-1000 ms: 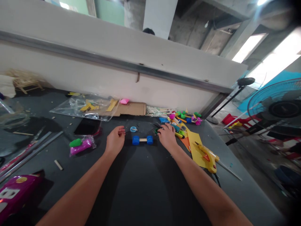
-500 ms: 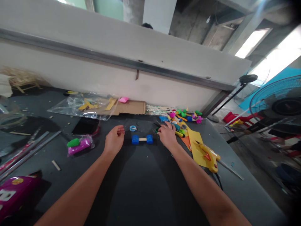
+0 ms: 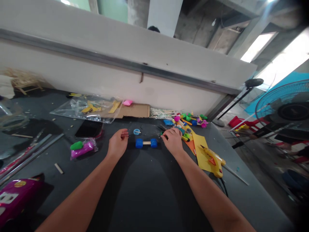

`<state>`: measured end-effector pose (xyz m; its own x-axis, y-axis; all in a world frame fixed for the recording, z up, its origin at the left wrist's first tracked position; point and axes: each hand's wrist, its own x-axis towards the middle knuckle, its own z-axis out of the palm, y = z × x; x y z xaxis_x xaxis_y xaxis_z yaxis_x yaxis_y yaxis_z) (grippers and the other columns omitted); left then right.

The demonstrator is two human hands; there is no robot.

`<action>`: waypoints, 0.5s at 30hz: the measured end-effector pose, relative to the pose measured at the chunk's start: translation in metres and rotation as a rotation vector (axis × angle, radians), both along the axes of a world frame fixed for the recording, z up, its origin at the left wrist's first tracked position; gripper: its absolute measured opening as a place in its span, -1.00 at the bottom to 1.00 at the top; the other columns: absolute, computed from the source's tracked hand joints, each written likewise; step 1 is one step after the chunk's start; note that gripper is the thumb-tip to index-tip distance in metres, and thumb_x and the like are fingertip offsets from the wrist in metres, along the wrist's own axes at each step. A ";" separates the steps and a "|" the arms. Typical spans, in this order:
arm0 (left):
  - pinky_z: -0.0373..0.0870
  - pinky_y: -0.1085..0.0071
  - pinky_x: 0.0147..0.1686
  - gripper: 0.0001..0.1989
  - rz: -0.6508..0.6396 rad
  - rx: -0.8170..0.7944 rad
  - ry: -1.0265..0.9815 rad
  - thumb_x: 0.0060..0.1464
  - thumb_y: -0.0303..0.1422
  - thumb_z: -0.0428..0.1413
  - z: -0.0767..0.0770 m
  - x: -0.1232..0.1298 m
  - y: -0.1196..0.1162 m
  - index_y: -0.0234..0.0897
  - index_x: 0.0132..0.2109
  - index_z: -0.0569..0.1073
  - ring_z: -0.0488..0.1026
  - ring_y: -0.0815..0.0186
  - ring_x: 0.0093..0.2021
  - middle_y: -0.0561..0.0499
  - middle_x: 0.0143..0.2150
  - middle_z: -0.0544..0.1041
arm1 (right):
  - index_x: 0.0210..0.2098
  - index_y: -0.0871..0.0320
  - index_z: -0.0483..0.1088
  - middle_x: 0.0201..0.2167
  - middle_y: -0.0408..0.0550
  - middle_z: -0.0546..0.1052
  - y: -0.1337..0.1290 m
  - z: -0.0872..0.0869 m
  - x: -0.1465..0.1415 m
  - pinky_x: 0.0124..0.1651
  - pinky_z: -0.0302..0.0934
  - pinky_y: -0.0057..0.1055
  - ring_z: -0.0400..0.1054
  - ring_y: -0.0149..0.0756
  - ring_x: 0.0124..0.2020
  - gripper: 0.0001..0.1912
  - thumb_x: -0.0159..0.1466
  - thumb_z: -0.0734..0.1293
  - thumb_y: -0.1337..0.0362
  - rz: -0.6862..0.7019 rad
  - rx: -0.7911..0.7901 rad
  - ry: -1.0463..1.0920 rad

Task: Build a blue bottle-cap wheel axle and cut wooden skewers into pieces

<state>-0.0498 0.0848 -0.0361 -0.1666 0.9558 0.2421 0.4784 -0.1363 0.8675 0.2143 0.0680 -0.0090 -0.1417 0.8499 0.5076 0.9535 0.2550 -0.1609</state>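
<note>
Wheelset [image 3: 146, 143] laid nearer than the cap [image 3: 136, 131], between the left hand [image 3: 118, 142], fingers held loosely open, and the right hand [image 3: 172, 139], whose grip is partly hidden and cannot be told

Dim to moderate over the counter [image 3: 149, 206], darkened by soft, broad shadows toward the near middle. Blown out to white at the openings [image 3: 289, 54] on the upper right; streaked with pale flare near the top edge there. Glinting off the clear bag [image 3: 70, 111]. Fairly readable around the blue rollers [image 3: 139, 143], softer at the fan [image 3: 292, 111]. Stretched toward the sides, blackened in the right-hand corners.
</note>
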 end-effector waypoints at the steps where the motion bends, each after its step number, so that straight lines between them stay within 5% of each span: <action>1: 0.42 0.32 -0.11 -0.70 -0.001 -0.001 -0.001 -0.01 -0.49 -0.03 0.000 0.000 0.000 -0.32 -0.09 0.41 0.51 0.31 -0.23 -0.07 -0.22 0.53 | -0.41 0.11 0.40 -0.30 -0.05 0.52 0.000 0.000 0.000 0.03 -0.13 -0.20 0.16 -0.15 -0.06 -0.87 0.22 0.28 0.23 -0.006 -0.006 0.000; 15: 0.41 0.30 -0.10 -0.69 -0.006 -0.003 0.021 -0.02 -0.51 -0.03 0.002 0.000 -0.001 -0.34 -0.09 0.41 0.51 0.29 -0.22 -0.09 -0.21 0.54 | -0.39 0.12 0.32 -0.37 -0.06 0.48 0.000 0.000 0.002 -0.14 -0.10 -0.27 0.17 -0.15 -0.15 -0.90 0.25 0.23 0.28 -0.053 -0.064 -0.064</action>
<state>-0.0501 0.0839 -0.0342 -0.1563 0.9574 0.2427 0.4954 -0.1366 0.8579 0.2162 0.0680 -0.0092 -0.1262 0.8873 0.4436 0.9741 0.1954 -0.1137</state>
